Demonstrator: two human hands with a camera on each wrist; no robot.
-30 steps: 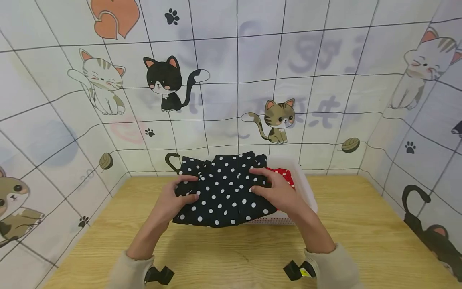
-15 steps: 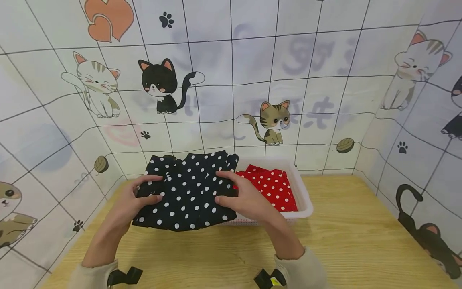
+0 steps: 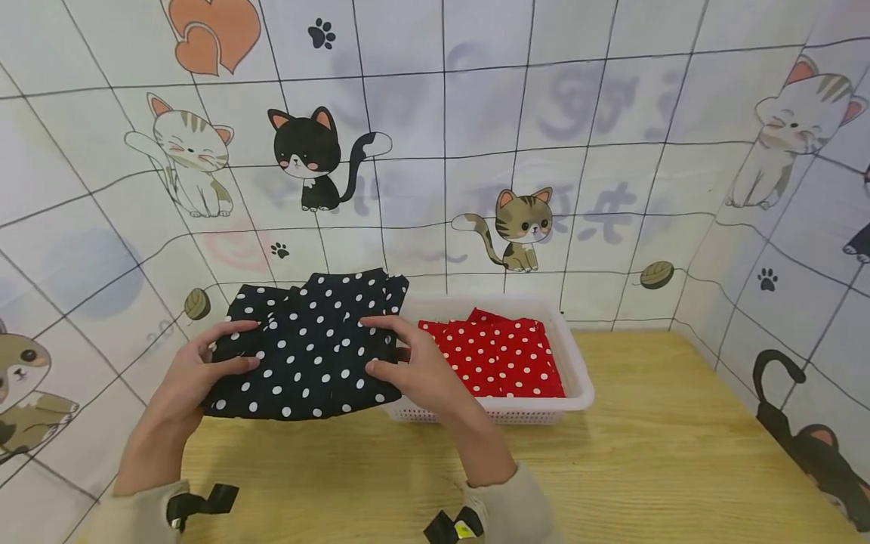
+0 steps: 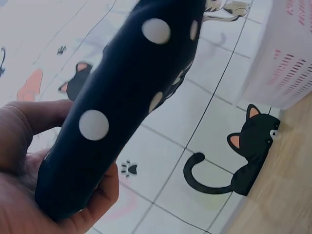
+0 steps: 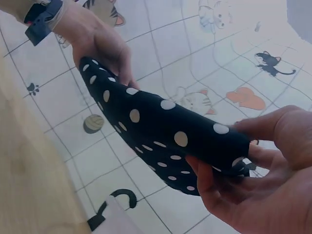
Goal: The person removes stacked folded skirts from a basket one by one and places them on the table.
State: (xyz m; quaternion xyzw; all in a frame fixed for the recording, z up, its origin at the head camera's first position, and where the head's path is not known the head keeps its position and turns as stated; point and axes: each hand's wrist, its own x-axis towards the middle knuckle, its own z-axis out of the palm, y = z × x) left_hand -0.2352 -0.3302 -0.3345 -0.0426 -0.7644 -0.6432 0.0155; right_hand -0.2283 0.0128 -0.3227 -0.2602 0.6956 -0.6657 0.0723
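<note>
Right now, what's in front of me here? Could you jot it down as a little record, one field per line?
Held item: black cloth with white dots, apparently folded, up off the wood-grained table
Left hand: grips the cloth's left end
Right hand: grips its right end
Container: pale perforated basket, standing on the table, to the right of the held cloth
Contents: red cloth with white dots
Backdrop: white wall covering with dark grid lines and cartoon cats

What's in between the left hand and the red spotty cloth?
In the head view, starting at the left hand: the black polka-dot cloth, then the right hand gripping it, and part of the white plastic basket.
</note>
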